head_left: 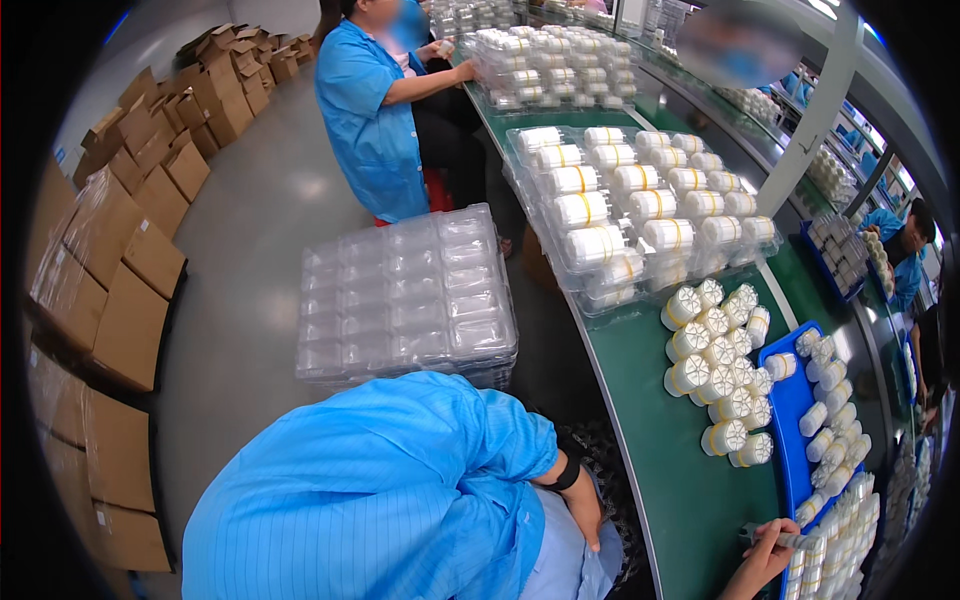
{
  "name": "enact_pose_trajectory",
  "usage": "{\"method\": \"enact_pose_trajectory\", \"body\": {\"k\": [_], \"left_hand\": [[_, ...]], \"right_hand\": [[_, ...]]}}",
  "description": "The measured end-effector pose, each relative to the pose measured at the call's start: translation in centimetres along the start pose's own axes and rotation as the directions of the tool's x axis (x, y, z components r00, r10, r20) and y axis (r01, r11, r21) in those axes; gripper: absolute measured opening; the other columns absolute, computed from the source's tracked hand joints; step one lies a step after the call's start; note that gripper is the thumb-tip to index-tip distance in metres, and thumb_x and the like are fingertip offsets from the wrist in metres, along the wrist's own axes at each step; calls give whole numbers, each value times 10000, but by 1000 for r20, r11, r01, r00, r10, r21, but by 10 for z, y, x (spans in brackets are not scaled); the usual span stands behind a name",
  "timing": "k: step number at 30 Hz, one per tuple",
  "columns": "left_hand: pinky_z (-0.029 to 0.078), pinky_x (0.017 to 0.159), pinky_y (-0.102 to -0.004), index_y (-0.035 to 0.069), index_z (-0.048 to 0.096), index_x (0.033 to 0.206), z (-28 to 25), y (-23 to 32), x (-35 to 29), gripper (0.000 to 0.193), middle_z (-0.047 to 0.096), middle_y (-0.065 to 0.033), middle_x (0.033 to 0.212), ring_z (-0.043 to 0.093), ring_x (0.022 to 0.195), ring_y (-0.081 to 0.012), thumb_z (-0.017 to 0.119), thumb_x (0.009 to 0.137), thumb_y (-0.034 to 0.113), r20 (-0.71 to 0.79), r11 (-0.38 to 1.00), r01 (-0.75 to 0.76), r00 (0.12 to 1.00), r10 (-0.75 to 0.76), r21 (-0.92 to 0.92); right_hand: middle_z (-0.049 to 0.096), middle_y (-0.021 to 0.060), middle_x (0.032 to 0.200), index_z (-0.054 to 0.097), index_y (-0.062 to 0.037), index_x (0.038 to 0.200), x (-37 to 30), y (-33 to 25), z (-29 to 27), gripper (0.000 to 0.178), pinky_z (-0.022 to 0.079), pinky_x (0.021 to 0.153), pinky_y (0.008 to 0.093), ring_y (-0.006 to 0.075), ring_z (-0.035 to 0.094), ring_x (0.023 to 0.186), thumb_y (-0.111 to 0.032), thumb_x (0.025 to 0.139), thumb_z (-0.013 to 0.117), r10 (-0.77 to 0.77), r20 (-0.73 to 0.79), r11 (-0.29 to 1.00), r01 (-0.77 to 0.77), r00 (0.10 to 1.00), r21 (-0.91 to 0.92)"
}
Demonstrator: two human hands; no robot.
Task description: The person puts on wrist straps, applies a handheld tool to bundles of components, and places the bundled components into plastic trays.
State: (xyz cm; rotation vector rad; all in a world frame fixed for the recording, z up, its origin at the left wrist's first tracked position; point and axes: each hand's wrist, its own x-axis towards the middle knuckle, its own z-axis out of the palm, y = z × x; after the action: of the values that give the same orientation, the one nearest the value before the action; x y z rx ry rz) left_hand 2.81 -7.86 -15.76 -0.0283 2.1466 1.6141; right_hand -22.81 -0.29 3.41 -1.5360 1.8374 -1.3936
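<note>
In the lower middle, my left hand (583,512), with a black band at its wrist, rests low against light-blue cloth (562,555) by my lap. Its visible fingers point down, stretched out. At the lower right, my right hand (765,562) is closed around a slim grey-and-white piece (795,541), whose kind I cannot make out. It hovers at the edge of a mass of white cylinders (835,545) with yellow bands. Beyond stands a blue tray (790,425) with more cylinders along its right side. Left of the tray, a cluster of white cylinders (722,375) lies on the green table (660,430).
Clear plastic trays of banded cylinders (640,205) are stacked farther along the table. Empty clear trays (405,290) form a stack left of it. A co-worker in blue (365,120) sits beyond, hands at another stack. Cardboard boxes (125,290) line the left; a white post (815,120) rises at right.
</note>
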Motion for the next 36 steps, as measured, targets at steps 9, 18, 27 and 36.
{"method": "enact_pose_trajectory", "body": {"k": [9, 18, 27, 36], "left_hand": [[485, 827, -435, -113, 661, 990, 15, -18, 22, 524, 729, -240, 938, 647, 866, -269, 545, 1017, 397, -146, 968, -247, 960, 237, -52], [510, 838, -494, 5, 671, 886, 7, 4, -26, 358, 681, -221, 941, 643, 926, -409, 571, 977, 336, -485, 942, -64, 845, 226, 328], [392, 1114, -544, 47, 537, 1403, 21, -37, -41, 765, 500, -269, 1438, 458, 1336, -469, 767, 755, 381, -815, 767, 388, 504, 287, 510], [540, 883, -500, 6, 695, 1067, 20, -51, 16, 360, 693, -228, 1053, 663, 981, -398, 676, 811, 259, -747, 738, 266, 489, 451, 620]], "right_hand": [[537, -22, 788, 575, -89, 1001, -2, 30, 0, 159, 266, 475, 196, 18, 381, 550, -240, 1052, 574, 114, -55, 990, -110, 992, 84], [596, 23, 852, 591, -42, 994, 12, 26, 5, 188, 348, 558, 190, 34, 442, 631, -222, 1049, 583, 28, -35, 998, -26, 999, 61], [566, -10, 807, 588, -89, 1001, 5, 26, -1, 156, 299, 497, 190, 23, 409, 575, -238, 1044, 582, 55, -26, 997, -54, 998, 60], [501, -10, 757, 537, -69, 978, 5, 52, -4, 171, 279, 471, 183, 27, 376, 562, -216, 1066, 552, 0, -7, 995, 0, 1000, 96]]}}
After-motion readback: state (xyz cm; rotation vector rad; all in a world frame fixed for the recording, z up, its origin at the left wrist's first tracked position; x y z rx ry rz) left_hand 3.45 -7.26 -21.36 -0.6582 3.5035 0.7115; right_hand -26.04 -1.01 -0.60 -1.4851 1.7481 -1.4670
